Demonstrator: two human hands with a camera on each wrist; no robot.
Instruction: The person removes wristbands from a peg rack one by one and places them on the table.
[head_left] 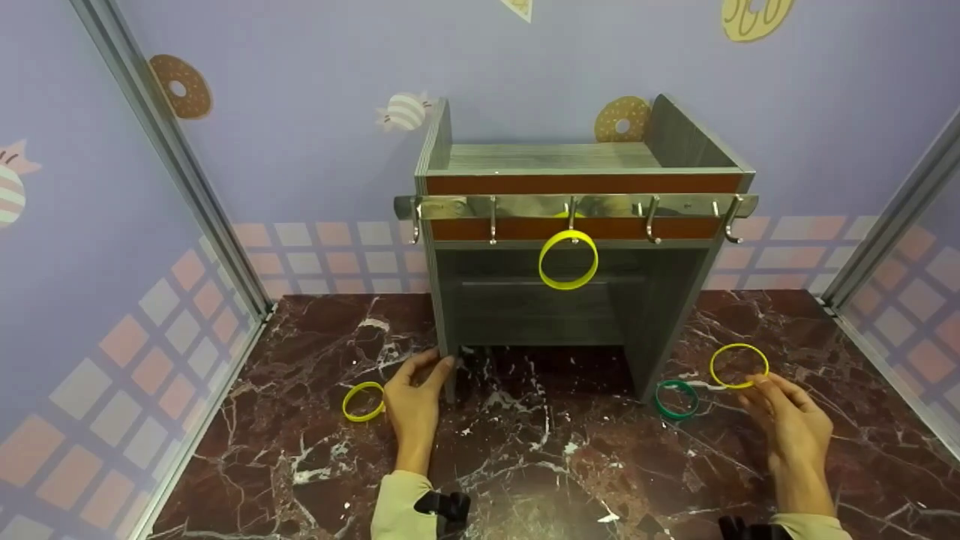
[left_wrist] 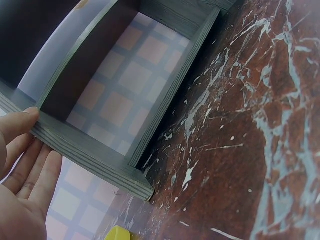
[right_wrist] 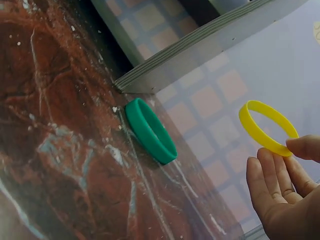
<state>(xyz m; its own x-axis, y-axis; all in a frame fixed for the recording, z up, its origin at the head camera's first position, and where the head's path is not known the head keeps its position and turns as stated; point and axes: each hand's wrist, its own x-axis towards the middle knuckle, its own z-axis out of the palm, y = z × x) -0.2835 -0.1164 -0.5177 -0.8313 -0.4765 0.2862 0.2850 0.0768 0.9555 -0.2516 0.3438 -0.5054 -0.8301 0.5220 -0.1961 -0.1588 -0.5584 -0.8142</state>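
Observation:
My right hand (head_left: 793,420) pinches a yellow wristband (right_wrist: 267,129) between thumb and fingers, raised over the right part of the table. Left of it, a green wristband (right_wrist: 150,131) lies on the marble surface by the rack's right foot. My left hand (head_left: 418,394) grips the lower front edge of the grey wooden rack's left side panel (left_wrist: 95,155), thumb on the inner face and fingers outside. Beside that hand lies another yellow wristband (head_left: 347,409). A third yellow wristband (head_left: 547,276) hangs from the middle hook of the metal hook rail (head_left: 532,205).
The rack (head_left: 679,315) stands on the dark red marble table (head_left: 525,480), near the patterned back wall (head_left: 322,165). Several bare hooks stick out along the rail. Metal-framed side panels (head_left: 172,135) border the table on both sides.

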